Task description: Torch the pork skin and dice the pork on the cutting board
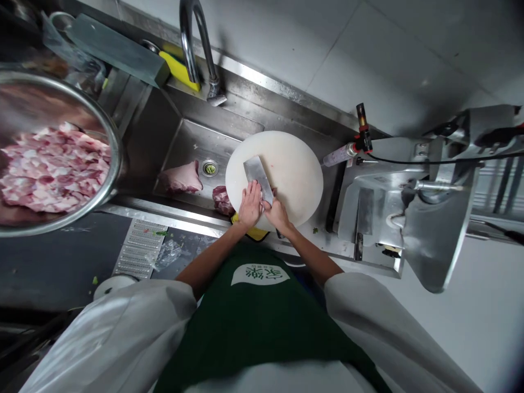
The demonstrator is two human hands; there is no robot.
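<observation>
A round white cutting board [297, 169] lies across the sink. Over its left part is a cleaver [256, 169], its broad blade pointing away from me. My right hand [278, 214] is closed around the cleaver's handle end. Fingers stretched, my left hand [250, 206] rests flat against the near left part of the blade. Whatever lies beneath the blade and palm is mostly hidden. Left of the board, a dark red chunk of meat [223, 201] is partly covered by its rim. Farther left in the sink lies a pale, skin-on piece of meat [184, 177].
A large metal bowl [117, 147] of cut meat stands at the left. Behind the sink [164, 117] rise a curved faucet [186, 41] and a yellow item [180, 70]. A blowtorch [347, 150] and a metal slicer [438, 218] are on the right.
</observation>
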